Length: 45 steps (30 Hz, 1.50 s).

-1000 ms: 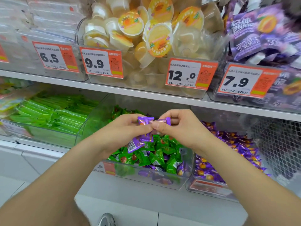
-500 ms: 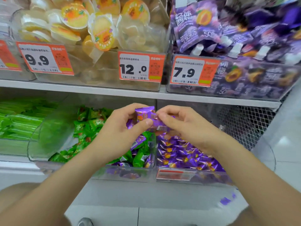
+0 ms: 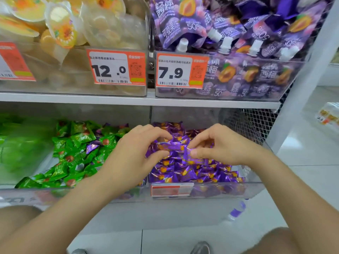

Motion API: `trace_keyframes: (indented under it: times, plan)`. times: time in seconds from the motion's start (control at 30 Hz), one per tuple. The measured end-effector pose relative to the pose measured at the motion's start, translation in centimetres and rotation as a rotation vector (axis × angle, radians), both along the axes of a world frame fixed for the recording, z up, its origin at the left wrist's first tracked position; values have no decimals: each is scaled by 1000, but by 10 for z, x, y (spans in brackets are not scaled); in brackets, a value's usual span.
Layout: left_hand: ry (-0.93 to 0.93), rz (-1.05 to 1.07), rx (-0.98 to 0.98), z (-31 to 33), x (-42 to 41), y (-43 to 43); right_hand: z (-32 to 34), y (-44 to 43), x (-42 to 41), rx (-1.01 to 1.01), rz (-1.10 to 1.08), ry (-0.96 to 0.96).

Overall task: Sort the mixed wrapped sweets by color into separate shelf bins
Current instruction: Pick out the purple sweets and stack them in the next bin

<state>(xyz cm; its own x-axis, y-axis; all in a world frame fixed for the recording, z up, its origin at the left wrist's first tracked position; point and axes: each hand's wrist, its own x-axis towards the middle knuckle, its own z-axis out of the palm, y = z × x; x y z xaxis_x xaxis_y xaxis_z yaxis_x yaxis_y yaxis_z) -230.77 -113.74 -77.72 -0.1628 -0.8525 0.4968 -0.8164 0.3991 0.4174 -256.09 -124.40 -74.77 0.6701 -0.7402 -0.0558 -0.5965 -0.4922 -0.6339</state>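
Purple sweets (image 3: 173,146) held over the purple bin (image 3: 229,191).
The left hand (image 3: 134,158) and right hand (image 3: 222,145) both pinched the purple sweets between them, just above the bin. Release was best made low, fingers spread, so none spilled into the green bin (image 3: 27,194) left of the left hand.

Bright even light; left edge blurred (wide-angle bowing).

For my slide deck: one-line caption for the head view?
Left hand and right hand hold purple sweets over the purple-sweet bin, beside the green-sweet bin.
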Motion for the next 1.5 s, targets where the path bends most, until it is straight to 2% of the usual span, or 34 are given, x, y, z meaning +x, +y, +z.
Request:
trace_keyframes:
  times: [0.07, 0.2, 0.37, 0.63, 0.77, 0.83, 0.9, 0.97, 1.1, 1.2, 1.4, 1.5]
  plan:
    - [-42, 7, -1, -1, -3, -1, -6, 0, -5, -55, 10, 104]
    - [-88, -7, 8, -4, -7, -4, -23, 2, 1, -106, 64, 153]
    - [-99, -3, 24, -7, -8, -6, -35, 9, 12, -189, 182, 303]
    - [-50, -16, 53, -7, -9, -5, -34, 7, 19, -175, 120, 336]
    - [-23, -1, 48, -9, -8, -7, -24, 5, 12, -176, 34, 221]
    - [-20, 0, 37, -7, -8, -7, -16, 8, 11, -112, -38, -26]
    - [-40, -16, 60, -4, -8, -7, -8, 16, 14, 91, -50, -306]
    - [-40, -46, 81, -1, -10, -5, -5, 21, 19, 125, 0, -364]
    - [150, -48, 109, 2, -14, -1, -5, 19, 17, 112, 34, -236]
    - [114, -16, 62, 2, -18, 0, 1, 14, 4, 191, 12, -179]
    - [87, -42, 115, 4, -23, 3, -12, 12, -6, 115, 93, 134]
    - [72, -87, 82, 3, -26, 2, -22, 10, 1, 37, 117, 201]
